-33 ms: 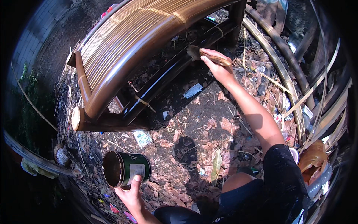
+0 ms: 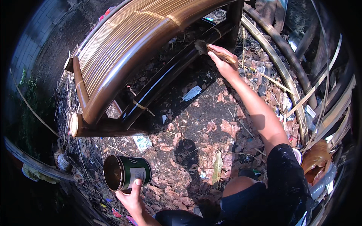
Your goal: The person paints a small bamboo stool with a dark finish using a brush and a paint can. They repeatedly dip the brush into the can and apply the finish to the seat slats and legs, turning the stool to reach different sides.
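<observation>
Right arm extended forward, right hand [image 2: 222,62] apparently clenched; left hand [image 2: 130,197] low, fingers curled

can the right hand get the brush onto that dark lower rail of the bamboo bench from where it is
Probably yes. The right hand holds the brush with its bristles already at the dark lower rail, and nothing lies between them. The left hand is far off, holding the green can.

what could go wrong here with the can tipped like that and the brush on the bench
1. The left hand holds the green tin on its side, open mouth facing sideways, so the dark liquid inside could spill onto the leaf-strewn ground.
2. The right hand works the brush along the dark lower rail at full arm stretch; a slip could smear the pale slatted seat.
3. Dry leaves may stick to the wet-looking rail.
</observation>
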Tool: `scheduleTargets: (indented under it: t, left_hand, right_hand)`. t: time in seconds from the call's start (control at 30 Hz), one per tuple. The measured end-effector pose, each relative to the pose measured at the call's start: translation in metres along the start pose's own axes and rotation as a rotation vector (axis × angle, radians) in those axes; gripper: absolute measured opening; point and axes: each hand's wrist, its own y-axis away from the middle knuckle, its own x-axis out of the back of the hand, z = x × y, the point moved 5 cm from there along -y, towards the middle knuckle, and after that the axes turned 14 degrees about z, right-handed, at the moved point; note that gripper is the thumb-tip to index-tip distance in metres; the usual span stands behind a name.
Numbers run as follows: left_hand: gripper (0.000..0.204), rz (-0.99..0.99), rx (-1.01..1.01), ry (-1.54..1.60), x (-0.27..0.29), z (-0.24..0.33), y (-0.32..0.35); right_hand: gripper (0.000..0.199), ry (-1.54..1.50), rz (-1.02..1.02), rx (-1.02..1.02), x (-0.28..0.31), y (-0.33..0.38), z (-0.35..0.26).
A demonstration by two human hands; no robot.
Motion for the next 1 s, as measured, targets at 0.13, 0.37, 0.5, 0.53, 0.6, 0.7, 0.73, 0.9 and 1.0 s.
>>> scheduleTargets:
  t: [0.13,0.37,0.5,0.53,0.6,0.7,0.73,0.9,1.0]
  left_hand:
    - [0.074,-0.072,-0.048,-0.069,-0.041,-0.007,0.013]
    - [0.073,-0.258,-0.013,-0.03,-0.118,-0.008,0.021]
    - [0.068,-0.299,0.01,-0.041,-0.157,-0.034,0.02]
    - [0.068,-0.33,0.023,-0.112,-0.169,-0.035,0.021]
    - [0.067,-0.388,0.106,-0.078,-0.201,-0.042,0.028]
    - [0.068,-0.492,0.075,0.013,-0.248,-0.042,0.035]
    - [0.068,-0.515,0.073,0.055,-0.258,-0.039,0.038]
    - [0.069,-0.559,0.071,-0.007,-0.3,-0.086,0.048]
    - [0.068,-0.59,0.05,0.041,-0.311,-0.083,0.056]
  right_hand:
    - [0.029,0.211,0.329,-0.058,0.073,-0.093,0.101]
    - [0.034,0.512,-0.217,0.488,0.082,-0.148,0.116]
    - [0.043,0.336,0.012,0.781,0.091,-0.207,0.041]
    - [0.043,0.389,-0.158,0.753,0.088,-0.205,0.055]
    - [0.042,0.507,-0.481,0.705,0.096,-0.189,0.093]
    - [0.042,0.633,-0.526,0.751,0.109,-0.189,0.105]
    - [0.043,0.552,-0.405,0.762,0.106,-0.195,0.084]
    - [0.045,0.369,-0.142,0.735,0.107,-0.193,0.098]
    - [0.047,0.461,-0.228,0.642,0.105,-0.131,0.156]
